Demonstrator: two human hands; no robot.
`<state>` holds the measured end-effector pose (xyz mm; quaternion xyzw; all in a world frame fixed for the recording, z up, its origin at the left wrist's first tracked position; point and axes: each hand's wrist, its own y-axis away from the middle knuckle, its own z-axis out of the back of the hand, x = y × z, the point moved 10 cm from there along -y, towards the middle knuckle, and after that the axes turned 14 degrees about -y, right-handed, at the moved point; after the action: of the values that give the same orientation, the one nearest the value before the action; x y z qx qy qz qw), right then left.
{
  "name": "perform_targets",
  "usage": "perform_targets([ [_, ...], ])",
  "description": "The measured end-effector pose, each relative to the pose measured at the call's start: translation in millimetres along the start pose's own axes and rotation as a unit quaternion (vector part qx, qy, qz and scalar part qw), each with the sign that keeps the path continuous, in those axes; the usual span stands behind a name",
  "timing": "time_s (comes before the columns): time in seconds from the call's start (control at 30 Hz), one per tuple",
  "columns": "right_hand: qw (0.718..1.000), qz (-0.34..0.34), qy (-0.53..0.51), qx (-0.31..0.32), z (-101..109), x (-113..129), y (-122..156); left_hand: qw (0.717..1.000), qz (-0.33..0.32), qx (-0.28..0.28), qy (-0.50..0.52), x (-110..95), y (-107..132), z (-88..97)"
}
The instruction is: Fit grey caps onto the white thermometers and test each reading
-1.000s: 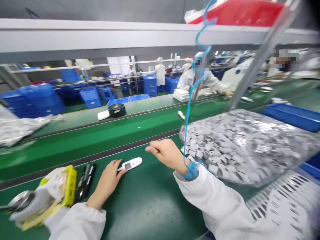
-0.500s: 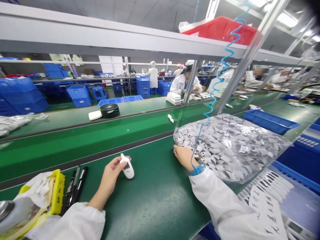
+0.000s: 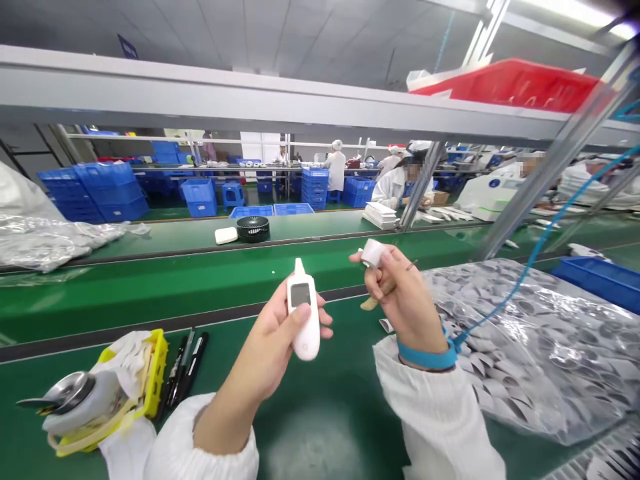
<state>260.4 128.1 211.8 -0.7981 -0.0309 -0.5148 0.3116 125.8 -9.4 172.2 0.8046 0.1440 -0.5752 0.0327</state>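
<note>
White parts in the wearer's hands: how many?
2: a screened device in the left hand, a small piece in the right hand. More may be hidden.

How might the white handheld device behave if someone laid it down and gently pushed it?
The white handheld device would probably stay stiff, as its shell looks like hard plastic. It might slide easily, since that shell looks smooth, and could swivel, given its rounded end.

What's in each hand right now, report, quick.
Left hand: closed around a white handheld device with a small screen.
Right hand: closed, pinching a small white piece.
</note>
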Motion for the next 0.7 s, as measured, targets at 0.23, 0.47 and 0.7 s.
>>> perform_targets([
  [0.23,0.968,-0.009,-0.24,0.066,-52.6,3.8,4.7,0.996,-0.042,0.005,-0.079,-12.7,17.6,13.0],
  [0.47,0.945,-0.076,-0.286,0.137,-78.5,-15.7,8.0,0.992,-0.036,0.03,-0.114,-14.9,22.5,11.6],
  [0.7,0.937,-0.108,-0.31,0.116,-82.2,-24.6,7.7,0.99,-0.031,0.013,-0.14,-9.2,22.0,5.8],
])
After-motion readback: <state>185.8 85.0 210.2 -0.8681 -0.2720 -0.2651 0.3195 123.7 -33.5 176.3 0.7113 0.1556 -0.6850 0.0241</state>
